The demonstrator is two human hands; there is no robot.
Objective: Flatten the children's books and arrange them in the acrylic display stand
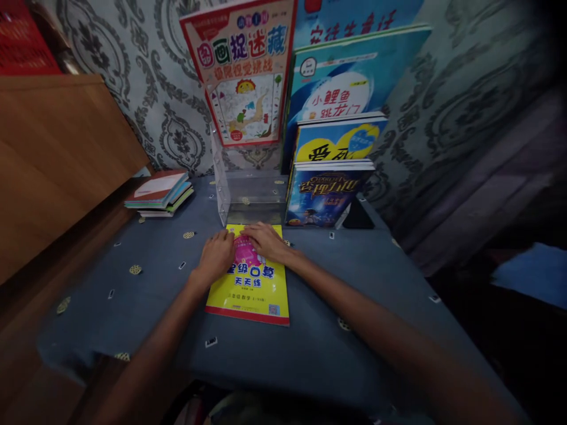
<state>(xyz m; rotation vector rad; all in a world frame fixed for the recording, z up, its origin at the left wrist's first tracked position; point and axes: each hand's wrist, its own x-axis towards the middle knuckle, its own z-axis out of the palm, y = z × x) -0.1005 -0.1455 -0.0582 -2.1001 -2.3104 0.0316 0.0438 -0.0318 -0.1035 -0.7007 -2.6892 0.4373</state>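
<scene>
A yellow workbook (pixel 248 298) with a red bottom strip lies on the cloth-covered table, its cover facing up. My left hand (pixel 217 255) rests on its upper left side, the slightly bent fingers laid on the cover. Across the upper right part of the same cover lies my right hand (pixel 266 241), palm down with fingers stretched toward the left. Neither hand grips the workbook; both touch it from above. Just beyond the workbook's top edge stands a clear acrylic book rack (pixel 221 183).
The rack's right side holds several upright books, with a dark blue book (pixel 325 195) in front. A red-bordered picture book (pixel 248 77) stands at its upper left. Back left is a stack of books (pixel 162 192). A wooden panel (pixel 62 159) rises on the left, patterned curtain (pixel 181 136) behind.
</scene>
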